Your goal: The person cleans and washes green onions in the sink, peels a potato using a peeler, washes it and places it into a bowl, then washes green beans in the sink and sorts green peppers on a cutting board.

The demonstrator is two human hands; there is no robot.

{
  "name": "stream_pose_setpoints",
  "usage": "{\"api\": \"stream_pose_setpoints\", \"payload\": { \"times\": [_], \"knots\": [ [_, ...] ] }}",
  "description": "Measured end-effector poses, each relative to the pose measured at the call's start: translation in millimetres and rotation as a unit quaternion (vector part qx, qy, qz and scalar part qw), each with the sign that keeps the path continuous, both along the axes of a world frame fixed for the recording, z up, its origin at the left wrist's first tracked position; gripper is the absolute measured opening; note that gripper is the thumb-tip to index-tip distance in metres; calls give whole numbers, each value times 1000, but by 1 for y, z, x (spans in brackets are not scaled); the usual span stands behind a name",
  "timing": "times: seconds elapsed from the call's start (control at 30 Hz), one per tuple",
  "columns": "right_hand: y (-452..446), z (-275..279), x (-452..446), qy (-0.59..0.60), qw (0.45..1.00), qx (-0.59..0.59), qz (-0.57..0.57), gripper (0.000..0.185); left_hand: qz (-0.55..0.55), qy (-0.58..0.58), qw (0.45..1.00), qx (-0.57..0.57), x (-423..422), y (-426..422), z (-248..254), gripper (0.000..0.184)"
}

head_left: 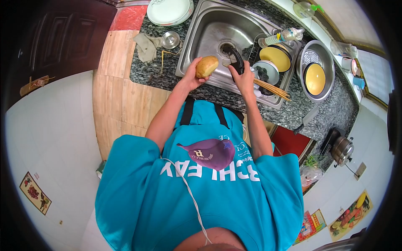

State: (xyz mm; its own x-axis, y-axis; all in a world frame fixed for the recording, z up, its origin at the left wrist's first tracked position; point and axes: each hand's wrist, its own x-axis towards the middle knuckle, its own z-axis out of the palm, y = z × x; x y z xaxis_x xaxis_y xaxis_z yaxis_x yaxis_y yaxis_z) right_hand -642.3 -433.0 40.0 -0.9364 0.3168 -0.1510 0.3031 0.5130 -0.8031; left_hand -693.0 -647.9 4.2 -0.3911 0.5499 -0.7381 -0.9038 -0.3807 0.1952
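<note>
Countertop [146, 75], dark speckled stone, with the sink let into it
Sink [209, 35], stainless steel, single bowl, with the drain toward its right side
Basin [328, 67], round, metal, at the far right, a yellow-centred dish [315, 78] lying inside
Stack of plates [169, 10], pale, at the far left, beside the sink
Knife [309, 117], broad blade, black handle, on the countertop at the near right
Chopsticks [272, 90], a wooden bundle, slanting off to the right of the right hand
Left hand [192, 76], one, grasping the potato, fingers wrapped about its near-left side
Right hand [246, 81], one, thumb and fingers either side of the black piece; whether clenched on it, cannot tell
Black piece [236, 60], curved, reaching toward the drain; tap or tool handle, cannot tell
Potato [207, 67], one, brown-skinned, a paler patch on its right side, held up at the near-left rim of the sink; step in hand judged to be the handling of this potato over the sink; next move judged to call for a firm left-hand hold, the shape being rounded, and a sure placing of the right fingers
</note>
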Motion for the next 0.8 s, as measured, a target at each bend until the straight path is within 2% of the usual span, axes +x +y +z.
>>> {"api": "stream_pose_setpoints", "payload": {
  "times": [0.1, 0.27, 0.3, 0.4, 0.47, 0.67, 0.8],
  "knots": [
    [1, 4, -3, -34, 998, -26, -36, 45, 9, 23, 1000, -18, 0, 4, 3, 57],
    [-15, 24, 12, 95, 990, -40, 91, 46, 5, 41, 999, -14, -1, 4, 10, 53],
    [-18, 35, 15, 60, 989, -39, 127, 48, 2, 44, 999, -23, -1, 5, 12, 51],
    [-22, 30, 19, 57, 976, -17, 211, 52, -2, 42, 999, -19, 0, 5, 10, 50],
    [-23, 26, 20, 56, 977, -20, 207, 51, -6, 17, 999, -26, 0, 7, 9, 51],
    [-14, 12, 18, 38, 983, -50, 171, 51, -48, 38, 998, -22, 1, 0, -2, 55],
    [-19, -9, 12, 42, 986, -43, 153, 52, -36, 30, 999, -21, -1, -9, -8, 59]
  ]
}}
